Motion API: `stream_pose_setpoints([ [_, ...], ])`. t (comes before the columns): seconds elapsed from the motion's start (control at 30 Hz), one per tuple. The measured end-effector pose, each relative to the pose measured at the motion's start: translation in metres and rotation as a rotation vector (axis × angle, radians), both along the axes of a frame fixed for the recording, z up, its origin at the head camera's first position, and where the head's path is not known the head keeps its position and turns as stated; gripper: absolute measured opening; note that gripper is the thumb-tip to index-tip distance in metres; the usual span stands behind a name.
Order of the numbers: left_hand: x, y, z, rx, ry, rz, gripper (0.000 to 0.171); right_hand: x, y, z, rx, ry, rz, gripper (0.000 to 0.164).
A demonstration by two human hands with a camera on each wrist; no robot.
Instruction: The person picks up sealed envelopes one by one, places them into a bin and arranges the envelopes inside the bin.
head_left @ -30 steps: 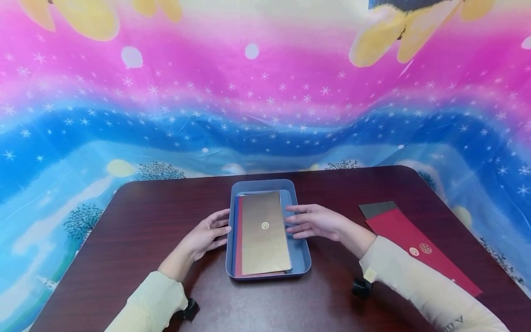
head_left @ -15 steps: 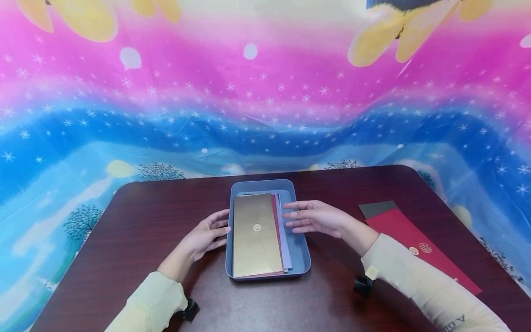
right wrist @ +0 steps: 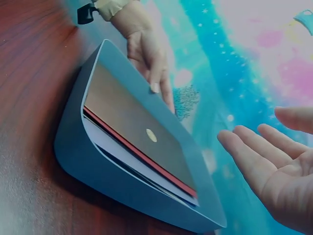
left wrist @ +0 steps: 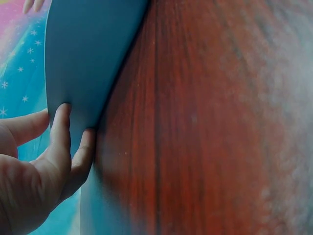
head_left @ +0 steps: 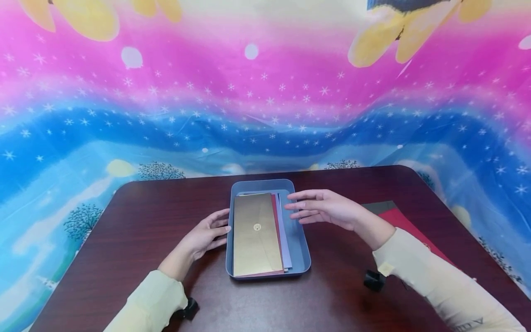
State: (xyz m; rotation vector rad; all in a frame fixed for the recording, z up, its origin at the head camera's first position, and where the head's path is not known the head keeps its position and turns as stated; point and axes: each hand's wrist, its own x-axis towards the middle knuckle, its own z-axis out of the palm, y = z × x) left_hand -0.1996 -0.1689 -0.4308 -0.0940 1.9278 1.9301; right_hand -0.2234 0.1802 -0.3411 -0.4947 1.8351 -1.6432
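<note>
A blue-grey tray (head_left: 299,240) stands on the table with a stack of envelopes in it. On top lies a gold envelope (head_left: 256,251) with a round seal, against the tray's left wall. Red and pale lilac (head_left: 285,240) edges stick out on its right. My left hand (head_left: 204,235) touches the outside of the tray's left wall, fingers extended, the thumb at the rim. In the left wrist view its fingertips (left wrist: 62,110) rest on that wall. My right hand (head_left: 325,208) hovers over the tray's right rim, fingers spread and holding nothing.
Right of the tray, a red envelope (head_left: 408,226) overlaps a dark grey-green one (head_left: 379,207), both partly hidden by my right arm. The dark red-brown wooden table (head_left: 157,221) ends at a colourful patterned cloth (head_left: 265,115) behind it.
The gold envelope has shifted left in the tray, uncovering red and lilac edges on its right. My right hand has since risen away to the right. The left hand has stayed put.
</note>
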Motion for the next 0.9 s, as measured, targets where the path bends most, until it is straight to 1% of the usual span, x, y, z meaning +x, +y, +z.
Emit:
stream_pose_setpoints([
  [0.2,0.0,0.0,0.0,-0.002,0.0,0.002,0.059,0.004,0.017,0.008,-0.017,0.062,0.026,0.05],
  [0.37,0.001,0.001,0.001,-0.009,-0.002,0.003,0.059,0.008,0.031,0.011,-0.029,0.102,0.014,0.045],
  [0.43,0.001,0.001,0.001,-0.011,-0.002,0.005,0.059,0.01,0.037,0.013,-0.014,0.114,-0.012,0.043],
  [0.53,0.002,0.001,0.001,-0.013,-0.005,0.009,0.059,0.012,0.046,0.013,0.016,0.142,-0.08,0.04],
  [0.7,0.003,0.002,0.003,-0.015,-0.007,0.012,0.059,0.013,0.062,0.008,0.055,0.199,-0.194,0.033],
  [0.9,0.001,0.003,0.003,-0.02,-0.013,0.025,0.059,0.016,0.089,0.004,0.091,0.242,-0.274,0.025],
])
